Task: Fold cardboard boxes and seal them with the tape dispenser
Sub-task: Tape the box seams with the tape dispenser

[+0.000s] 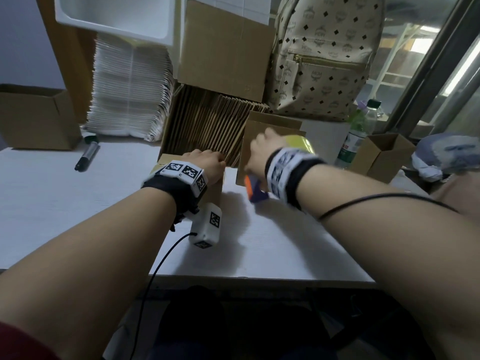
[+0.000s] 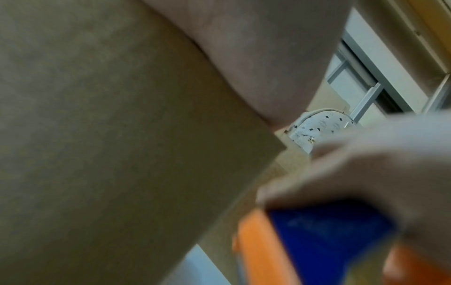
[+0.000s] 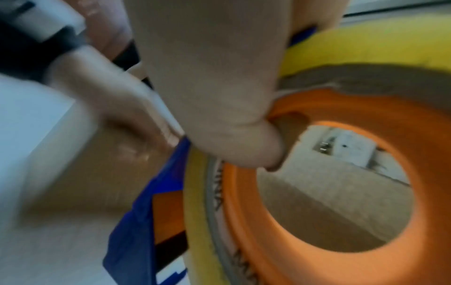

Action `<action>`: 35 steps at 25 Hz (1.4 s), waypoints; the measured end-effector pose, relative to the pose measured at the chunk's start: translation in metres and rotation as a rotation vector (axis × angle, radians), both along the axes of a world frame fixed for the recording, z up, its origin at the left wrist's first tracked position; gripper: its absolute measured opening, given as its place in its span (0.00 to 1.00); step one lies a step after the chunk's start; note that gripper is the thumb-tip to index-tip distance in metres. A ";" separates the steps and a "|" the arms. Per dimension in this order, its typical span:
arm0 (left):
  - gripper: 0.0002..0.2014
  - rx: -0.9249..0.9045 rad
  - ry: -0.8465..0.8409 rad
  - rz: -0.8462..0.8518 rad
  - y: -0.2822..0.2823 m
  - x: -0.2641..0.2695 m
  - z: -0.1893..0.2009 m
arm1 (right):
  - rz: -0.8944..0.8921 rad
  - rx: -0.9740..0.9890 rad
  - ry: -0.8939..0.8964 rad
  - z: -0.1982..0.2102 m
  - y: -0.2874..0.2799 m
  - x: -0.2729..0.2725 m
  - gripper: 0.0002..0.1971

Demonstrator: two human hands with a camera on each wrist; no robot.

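Note:
A small brown cardboard box [image 1: 216,189] [image 2: 109,144] stands on the white table [image 1: 78,203] in front of me. My left hand [image 1: 205,161] [image 2: 263,57] lies on its top, fingers curled over the far edge. Just to the right stands a second cardboard panel [image 1: 275,126]. In front of that panel my right hand [image 1: 261,149] [image 2: 366,164] grips the tape dispenser [image 1: 253,190] [image 2: 324,241], blue and orange, with a yellow tape roll [image 1: 301,142] [image 3: 366,48]. In the right wrist view my thumb hooks into the orange hub [image 3: 317,260]. Whether the dispenser touches cardboard I cannot tell.
A row of flat cardboard blanks [image 1: 207,126] stands behind the hands, under a larger box [image 1: 226,53]. White mailers [image 1: 130,87], a marker [image 1: 87,154], an open box [image 1: 33,118], a backpack [image 1: 324,55], a bottle [image 1: 355,133] and a small open box [image 1: 381,157] ring the table.

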State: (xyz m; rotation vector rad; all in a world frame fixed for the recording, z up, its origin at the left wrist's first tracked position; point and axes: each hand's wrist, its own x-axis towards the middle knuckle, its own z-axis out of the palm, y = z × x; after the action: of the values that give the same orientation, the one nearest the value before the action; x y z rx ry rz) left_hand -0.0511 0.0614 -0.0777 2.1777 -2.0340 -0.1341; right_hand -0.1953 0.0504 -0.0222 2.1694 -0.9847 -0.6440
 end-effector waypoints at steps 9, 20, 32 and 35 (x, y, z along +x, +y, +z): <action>0.21 -0.043 -0.012 -0.019 -0.005 0.033 -0.005 | -0.159 0.065 -0.218 -0.003 -0.015 -0.020 0.30; 0.25 0.005 -0.086 0.007 0.014 0.043 0.000 | -0.369 0.282 -0.757 -0.021 -0.027 -0.034 0.39; 0.18 0.044 -0.070 0.122 0.003 0.028 0.001 | -0.425 0.292 -0.867 -0.046 -0.030 -0.023 0.41; 0.13 0.046 -0.067 0.129 0.003 0.027 0.003 | -0.408 0.291 -0.859 -0.047 -0.027 -0.023 0.41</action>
State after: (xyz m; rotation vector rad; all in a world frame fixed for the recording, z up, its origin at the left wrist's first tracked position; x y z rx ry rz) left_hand -0.0243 0.0644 -0.0750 2.3643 -1.9348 -0.0952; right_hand -0.2183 0.0236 -0.0688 2.5700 -1.9044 0.0257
